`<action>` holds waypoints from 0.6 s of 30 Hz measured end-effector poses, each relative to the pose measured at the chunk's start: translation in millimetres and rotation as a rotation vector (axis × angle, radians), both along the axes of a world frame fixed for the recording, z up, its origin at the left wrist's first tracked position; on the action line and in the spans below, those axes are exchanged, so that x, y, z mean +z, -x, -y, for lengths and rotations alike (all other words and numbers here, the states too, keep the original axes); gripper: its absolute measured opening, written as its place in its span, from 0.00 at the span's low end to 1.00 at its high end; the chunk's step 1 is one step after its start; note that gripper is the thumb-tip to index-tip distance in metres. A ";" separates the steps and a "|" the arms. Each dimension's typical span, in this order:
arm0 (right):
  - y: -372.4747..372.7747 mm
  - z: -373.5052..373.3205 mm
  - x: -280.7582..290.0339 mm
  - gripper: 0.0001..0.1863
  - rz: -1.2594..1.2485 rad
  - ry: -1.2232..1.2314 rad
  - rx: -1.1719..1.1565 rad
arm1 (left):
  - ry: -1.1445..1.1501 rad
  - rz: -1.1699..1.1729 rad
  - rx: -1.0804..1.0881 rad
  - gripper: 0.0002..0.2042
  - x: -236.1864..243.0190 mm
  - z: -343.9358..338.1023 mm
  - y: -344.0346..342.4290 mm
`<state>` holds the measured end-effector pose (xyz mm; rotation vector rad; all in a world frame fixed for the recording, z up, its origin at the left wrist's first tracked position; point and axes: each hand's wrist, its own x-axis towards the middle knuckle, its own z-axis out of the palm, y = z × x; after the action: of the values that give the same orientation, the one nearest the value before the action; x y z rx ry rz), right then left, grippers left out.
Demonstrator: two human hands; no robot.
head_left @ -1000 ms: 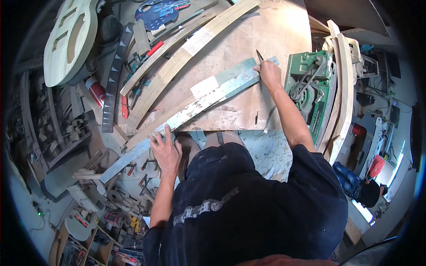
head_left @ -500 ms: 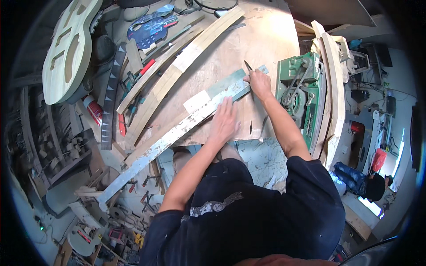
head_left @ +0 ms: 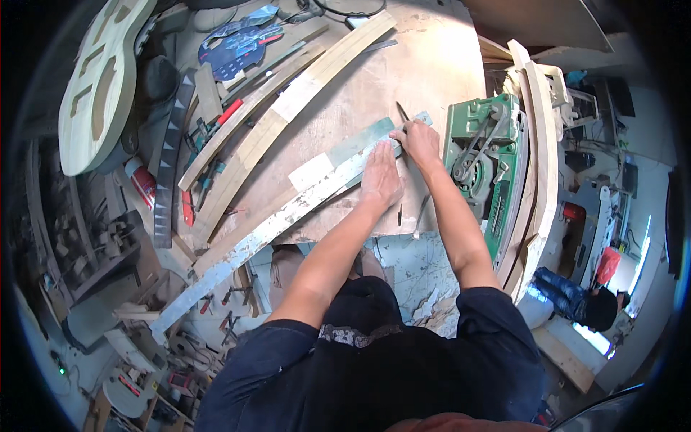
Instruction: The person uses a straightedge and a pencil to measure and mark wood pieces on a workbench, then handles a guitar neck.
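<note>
A long straightedge (head_left: 288, 209), white-blue with flaking paint, runs slantwise across the wooden workbench and past its near left edge. My left hand (head_left: 381, 176) presses on it, fingers stretched flat. Close by, towards its far end, my right hand (head_left: 419, 140) is closed on a knife (head_left: 402, 109), whose thin dark pointed blade sticks out beyond the fingers. Under the straightedge lies a long thin board with a pale rectangular piece (head_left: 312, 173) and a green-grey piece (head_left: 360, 142) along its far side. The knife's contact point is hidden by my fingers.
A green belt-driven machine (head_left: 479, 155) stands right of the hands, with curved wooden strips (head_left: 536, 173) behind it. More curved strips (head_left: 266, 137) and red-handled clamps (head_left: 229, 112) lie left. A guitar body (head_left: 97, 90) is far left. Another person (head_left: 576, 295) is at far right.
My left hand has moved up and right along the straightedge, closer to my right hand, and now lies flat. My right hand stays near the far end, still holding the knife.
</note>
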<state>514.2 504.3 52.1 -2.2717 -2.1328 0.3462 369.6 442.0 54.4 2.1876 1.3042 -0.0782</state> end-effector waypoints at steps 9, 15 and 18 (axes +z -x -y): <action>13.3 10.6 53.1 0.20 -0.771 -0.075 -0.092 | -0.079 -0.020 0.009 0.42 -0.2 5.2 0.5; 52.1 12.2 79.0 0.16 -1.271 0.331 -0.170 | -0.033 -0.130 -0.080 0.33 2.3 0.0 -5.6; 66.1 11.0 72.4 0.15 -1.189 0.456 -0.135 | -0.066 -0.129 -0.150 0.28 -6.7 1.8 -6.7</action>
<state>448.1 493.4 124.5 -1.5474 -1.3044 1.7447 376.3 440.2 47.7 2.3689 1.2242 -0.2409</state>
